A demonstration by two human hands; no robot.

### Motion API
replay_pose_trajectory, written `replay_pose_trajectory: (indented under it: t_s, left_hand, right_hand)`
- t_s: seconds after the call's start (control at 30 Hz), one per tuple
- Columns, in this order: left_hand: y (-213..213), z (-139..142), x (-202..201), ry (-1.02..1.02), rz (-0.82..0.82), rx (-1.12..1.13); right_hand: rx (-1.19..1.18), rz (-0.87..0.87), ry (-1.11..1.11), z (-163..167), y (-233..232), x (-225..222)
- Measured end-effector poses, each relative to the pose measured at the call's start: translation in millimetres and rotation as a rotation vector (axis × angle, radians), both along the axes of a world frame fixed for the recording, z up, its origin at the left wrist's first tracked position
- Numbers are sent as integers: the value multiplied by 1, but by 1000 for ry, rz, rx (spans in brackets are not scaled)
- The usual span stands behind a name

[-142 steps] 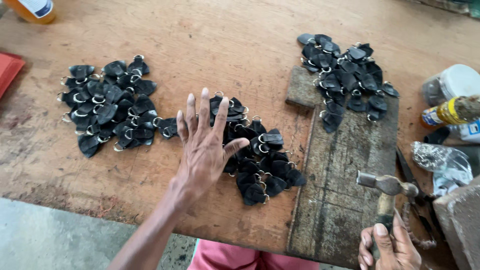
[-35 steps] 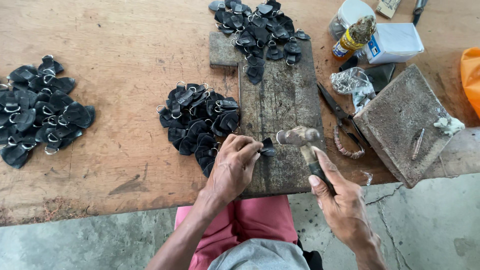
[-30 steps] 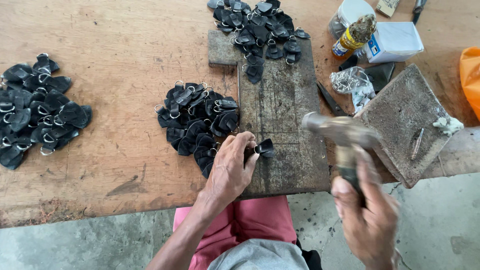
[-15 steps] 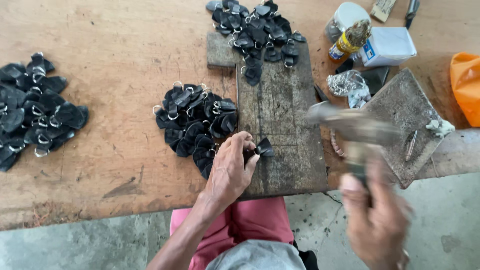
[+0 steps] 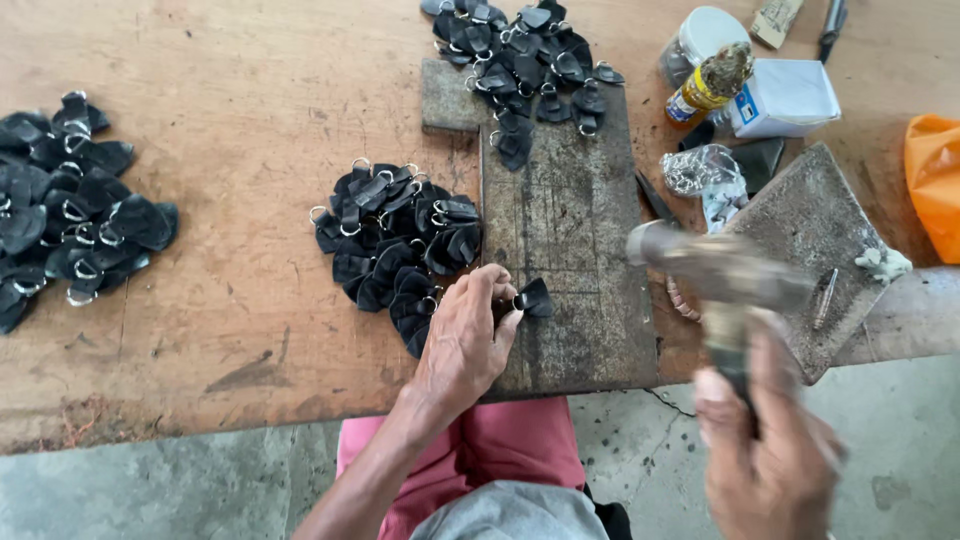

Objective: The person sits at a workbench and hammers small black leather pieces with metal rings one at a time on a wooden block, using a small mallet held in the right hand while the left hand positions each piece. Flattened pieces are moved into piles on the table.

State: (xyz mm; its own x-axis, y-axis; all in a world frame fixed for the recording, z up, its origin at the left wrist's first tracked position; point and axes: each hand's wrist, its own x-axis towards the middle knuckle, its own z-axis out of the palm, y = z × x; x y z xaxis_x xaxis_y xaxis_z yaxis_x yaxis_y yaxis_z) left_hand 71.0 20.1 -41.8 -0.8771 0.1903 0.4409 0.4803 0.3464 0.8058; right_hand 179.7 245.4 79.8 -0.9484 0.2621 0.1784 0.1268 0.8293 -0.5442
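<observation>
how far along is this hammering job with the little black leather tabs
Looks done, at a guess: the pile at the board's top. In hand: left hand pins one black tab on the wooden board while right hand holds the hammer raised. Seemingly waiting: the middle pile and far-left pile.

Past the far right corner of the dark wooden board lies a small white box with a blue mark on its side. Just left of it leans a little bottle wearing a yellow label with a red band, and behind that stands a clear round jar with a white lid. A crumpled clear plastic bag lies just right of the board.
</observation>
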Motion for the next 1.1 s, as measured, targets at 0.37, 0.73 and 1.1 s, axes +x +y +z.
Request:
replay_pose_trajectory:
  t_s: [0.37,0.73,1.1]
  left_hand:
    - [-5,9,2,-110,-39,-61]
    - [6,50,-80,278,9,-260]
    - [-15,51,-71,-85,145,-708]
  right_hand:
    - [-84,218,-197,-57,-14,-39]
    - [-956,-53,-115,-102,9,-66]
    - [-1065,-56,-140,-110,22,-74]
